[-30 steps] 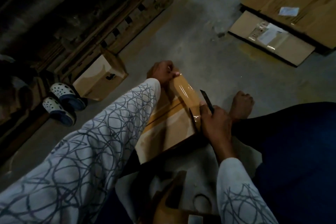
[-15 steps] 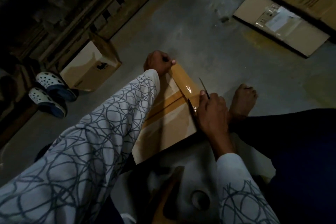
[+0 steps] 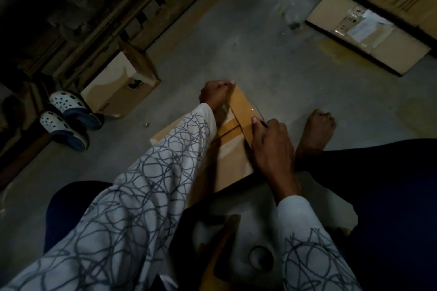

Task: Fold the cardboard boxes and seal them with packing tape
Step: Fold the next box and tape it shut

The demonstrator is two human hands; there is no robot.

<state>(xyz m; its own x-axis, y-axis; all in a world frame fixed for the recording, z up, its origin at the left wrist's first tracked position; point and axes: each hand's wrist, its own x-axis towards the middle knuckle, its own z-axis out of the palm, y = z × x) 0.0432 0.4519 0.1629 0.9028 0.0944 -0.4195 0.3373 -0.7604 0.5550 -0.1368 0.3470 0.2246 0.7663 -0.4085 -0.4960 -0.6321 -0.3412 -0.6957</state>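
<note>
Two hands, one strip: the left hand (image 3: 216, 94) pinches the far end of the tape (image 3: 243, 108) over the upper corner of the box (image 3: 227, 158), fingers curled, while the right hand (image 3: 272, 142) grips a thin dark blade (image 3: 264, 124) at the near end. We'd want that tape taut and the cut flush with the edge. The box sits centre frame. The strip runs from upper left to lower right across it, but we can't tell the box's own long axis under the sleeve (image 3: 165, 172).
</note>
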